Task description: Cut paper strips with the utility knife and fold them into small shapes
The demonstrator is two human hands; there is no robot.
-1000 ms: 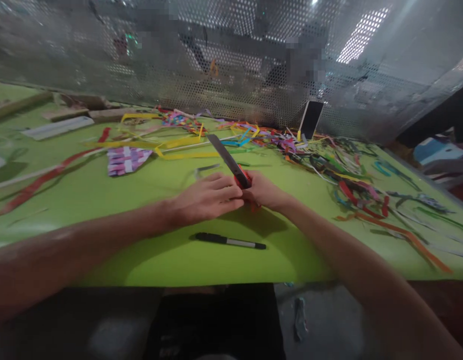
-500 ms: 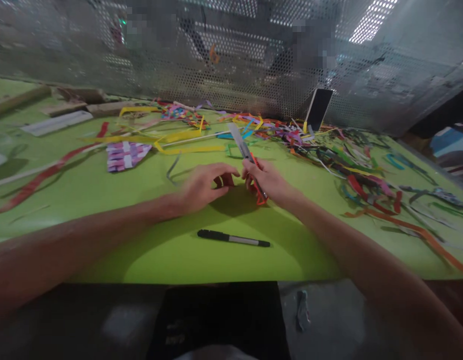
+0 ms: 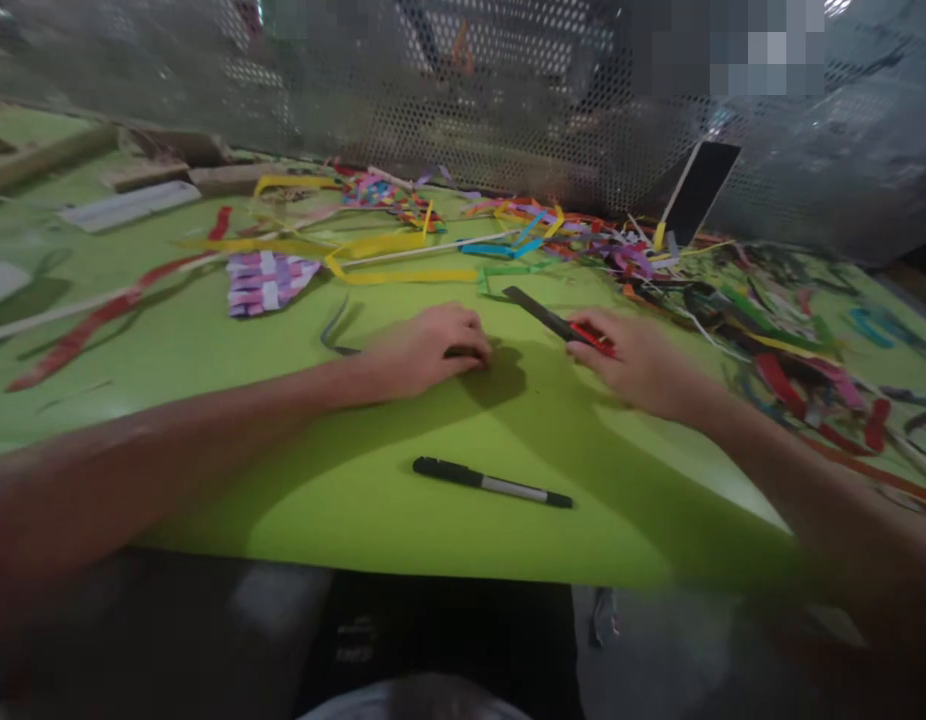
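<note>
My right hand (image 3: 632, 360) is wrapped round a utility knife (image 3: 542, 312) with red on its handle. Its long dark end points up and left, above the green tabletop (image 3: 343, 510). To the left, my left hand (image 3: 433, 350) hovers low over the table, its fingers loosely curled with a gap between them and the thumb. I see nothing held in it. A black pen with a grey barrel (image 3: 508, 487) lies in front of both hands. A curved grey strip (image 3: 332, 330) rests behind my left wrist, partly covered by it.
A purple and white woven piece (image 3: 268, 282) lies at the back left. Yellow strips (image 3: 388, 250) and a red strip (image 3: 95, 325) spread nearby. Tangled coloured strips (image 3: 793, 340) cover the right side. A dark phone-like slab (image 3: 703, 190) leans against the perforated metal panel (image 3: 508, 130).
My right hand has moved right with the utility knife, away from my left hand, and the knife has tipped lower. My left hand's fingers have curled in more. The view has shifted slightly.
</note>
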